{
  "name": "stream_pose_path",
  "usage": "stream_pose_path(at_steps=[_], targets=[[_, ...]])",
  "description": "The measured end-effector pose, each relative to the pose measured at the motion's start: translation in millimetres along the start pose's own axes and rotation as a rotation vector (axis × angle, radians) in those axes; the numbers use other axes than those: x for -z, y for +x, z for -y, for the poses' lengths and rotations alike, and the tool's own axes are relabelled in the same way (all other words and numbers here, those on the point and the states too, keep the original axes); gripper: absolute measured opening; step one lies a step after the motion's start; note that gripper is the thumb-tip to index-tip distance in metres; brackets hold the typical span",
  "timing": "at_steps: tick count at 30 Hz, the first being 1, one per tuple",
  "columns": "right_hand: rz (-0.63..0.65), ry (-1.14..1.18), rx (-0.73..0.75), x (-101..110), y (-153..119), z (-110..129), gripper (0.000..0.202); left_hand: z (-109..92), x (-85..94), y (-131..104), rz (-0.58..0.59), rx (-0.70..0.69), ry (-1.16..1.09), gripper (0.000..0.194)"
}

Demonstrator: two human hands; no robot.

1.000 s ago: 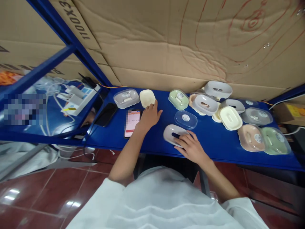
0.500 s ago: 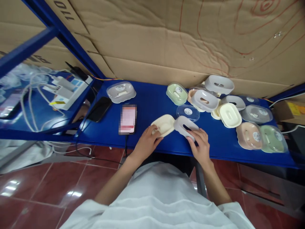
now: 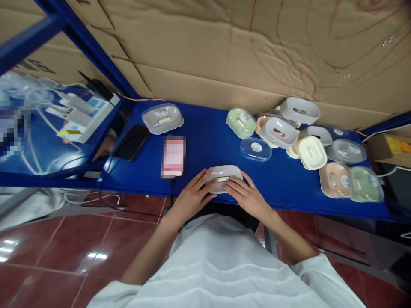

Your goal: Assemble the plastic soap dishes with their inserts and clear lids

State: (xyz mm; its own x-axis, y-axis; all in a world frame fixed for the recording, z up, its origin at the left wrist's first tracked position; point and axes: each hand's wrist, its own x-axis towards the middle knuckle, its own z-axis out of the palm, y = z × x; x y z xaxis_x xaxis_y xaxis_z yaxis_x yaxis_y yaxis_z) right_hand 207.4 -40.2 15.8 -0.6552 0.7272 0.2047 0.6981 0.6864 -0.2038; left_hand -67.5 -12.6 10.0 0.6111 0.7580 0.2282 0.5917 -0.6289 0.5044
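At the front edge of the blue shelf lies a grey soap dish (image 3: 221, 172), a cream raised bar showing through the slot in its middle. My left hand (image 3: 194, 192) grips its left end, with the fingers over the rim. On the opposite end, my right hand (image 3: 247, 194) has its fingers bent over the top, beside the cream bar. Fingertips cover parts of the dish. Just behind it rests a loose clear lid (image 3: 256, 149) with a round label, and a green lidded soap dish (image 3: 240, 122) sits behind that.
Grey dish parts (image 3: 281, 132) and a cream tray (image 3: 311, 152) are heaped on the right, near pink (image 3: 335, 180) and green lidded dishes (image 3: 366, 184). To the left are a lidded grey dish (image 3: 163, 119), a lit phone (image 3: 174, 157), a dark phone (image 3: 132, 142) and a power strip (image 3: 96, 117) with cables.
The cream tray and grey shell, held apart before, are now together as one dish. My right hand has moved left, and both hands are on the dish.
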Motion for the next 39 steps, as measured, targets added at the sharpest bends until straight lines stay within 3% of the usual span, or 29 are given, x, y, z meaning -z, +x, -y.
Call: stream_pose_path(at_steps=[3,8,10,15,18,23,27,31,33,35,39], targets=[[-0.06,0.025,-0.01,5,-2,-22,0.043,-3,3.1,-1,-0.02,0.009,0.019,0.049],[-0.231,-0.105,-0.468,19,-9,-76,0.063,-7,3.5,0,-0.081,0.091,-0.096,0.041],[-0.244,-0.111,-0.532,20,-12,-86,0.063,-7,3.0,3,-0.066,0.114,-0.162,0.044],[-0.341,0.079,-0.491,20,-15,-76,0.044,-9,2.1,15,0.025,0.201,-0.299,0.076],[-0.354,0.11,-0.486,21,-11,-67,0.043,-10,1.5,21,0.043,0.203,-0.328,0.089],[-0.178,0.025,-0.469,20,9,-67,0.047,-9,6.2,18,0.06,0.226,-0.287,0.086],[-0.199,-0.018,-0.538,18,21,-76,0.055,-8,11.6,10,0.057,0.276,-0.271,0.088],[-0.281,0.189,-0.526,26,18,-76,0.054,-7,9.1,11,0.042,0.284,-0.323,0.097],[-0.256,0.316,-0.442,32,12,-67,0.053,-3,6.2,14,0.023,0.285,-0.354,0.102],[-0.142,0.354,-0.277,37,7,-53,0.053,1,4.2,17,0.009,0.278,-0.383,0.107],[0.002,0.216,-0.033,33,1,-27,0.055,7,4.5,21,0.016,0.23,-0.394,0.106]])
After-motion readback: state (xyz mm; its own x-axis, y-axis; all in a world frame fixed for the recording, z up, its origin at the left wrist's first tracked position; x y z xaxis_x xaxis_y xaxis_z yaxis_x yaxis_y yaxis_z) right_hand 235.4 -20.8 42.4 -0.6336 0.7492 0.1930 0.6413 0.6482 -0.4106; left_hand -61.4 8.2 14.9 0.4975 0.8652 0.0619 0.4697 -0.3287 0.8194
